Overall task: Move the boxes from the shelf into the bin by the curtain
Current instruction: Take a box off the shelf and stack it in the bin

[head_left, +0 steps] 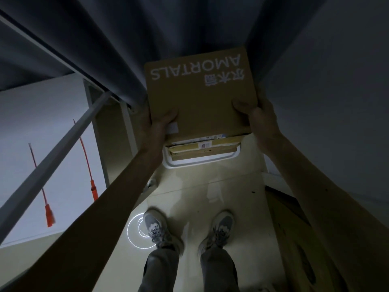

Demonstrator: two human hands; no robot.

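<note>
Centre frame, above white bin [183, 166]: cardboard box [200, 95] gripped at near corners by left hand [156, 125] and right hand [260, 117], thumbs on top, fingers hidden beneath.

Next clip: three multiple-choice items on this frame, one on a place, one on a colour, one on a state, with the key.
1. Where is the box?
A. on a table
B. over the bin, by the curtain
C. on a chair

2. What colour is the bin's rim?
A. red
B. black
C. white

3. How is the box held?
A. left hand and right hand both grip its near end
B. one hand only
C. no hand touches it

Key:
1 B: the bin's rim shows just below the box's near edge, with curtain folds behind.
2 C: the rim reads pale white.
3 A: a thumb lies on top at each near corner.
</note>
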